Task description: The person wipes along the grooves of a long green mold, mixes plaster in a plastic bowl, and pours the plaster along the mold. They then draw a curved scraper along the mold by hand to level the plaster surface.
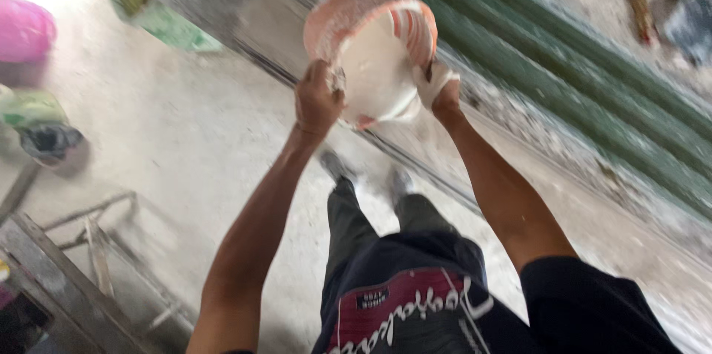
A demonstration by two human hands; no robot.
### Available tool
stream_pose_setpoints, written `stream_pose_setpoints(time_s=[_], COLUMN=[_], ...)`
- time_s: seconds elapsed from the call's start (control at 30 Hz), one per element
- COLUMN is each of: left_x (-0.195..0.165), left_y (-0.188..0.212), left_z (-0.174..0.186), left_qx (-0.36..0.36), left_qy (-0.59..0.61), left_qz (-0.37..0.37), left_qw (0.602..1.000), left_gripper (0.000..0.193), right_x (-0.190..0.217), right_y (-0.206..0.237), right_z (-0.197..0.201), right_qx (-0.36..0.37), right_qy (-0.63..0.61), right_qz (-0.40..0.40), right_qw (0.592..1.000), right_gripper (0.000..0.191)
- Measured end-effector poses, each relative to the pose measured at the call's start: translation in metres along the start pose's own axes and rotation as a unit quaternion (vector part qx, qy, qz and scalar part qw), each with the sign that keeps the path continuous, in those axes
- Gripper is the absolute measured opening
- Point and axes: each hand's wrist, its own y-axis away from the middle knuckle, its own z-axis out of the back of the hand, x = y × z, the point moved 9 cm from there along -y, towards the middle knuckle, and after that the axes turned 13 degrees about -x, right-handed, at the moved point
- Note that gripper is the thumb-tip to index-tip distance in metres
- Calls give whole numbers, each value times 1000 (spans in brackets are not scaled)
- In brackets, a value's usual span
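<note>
1. While both arms reach forward, the left hand (pixel 317 100) and the paste-smeared right hand (pixel 436 85) each clamp the rim of a round pinkish plastic bucket (pixel 371 57) of white paste.
2. Gripped on opposite sides, it hangs tilted toward the person, above the concrete floor (pixel 185 131), near the green corrugated sheet (pixel 564 64).

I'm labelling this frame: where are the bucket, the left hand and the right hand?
bucket (pixel 374 64): head view, white paste inside.
left hand (pixel 317 100): head view, back of hand at near rim.
right hand (pixel 437 87): head view, paste-covered knuckles.
</note>
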Motion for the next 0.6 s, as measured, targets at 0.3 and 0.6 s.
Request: stream_pose_setpoints(time_s=[0.3, 0.6], left_x=[-143, -291], left_y=[116, 218], left_z=[-63, -123], left_qx=[-1, 19], left_qy=[16, 32], left_qz=[-12, -22], left_qw=[1000, 999], left_gripper=[34, 32], right_x=[-111, -217], right_y=[64, 135], right_z=[146, 300], right_qx=[-12, -35], right_qy=[6, 23], right_qz=[5, -1], right_qw=[1000, 999], right_gripper=[32, 32])
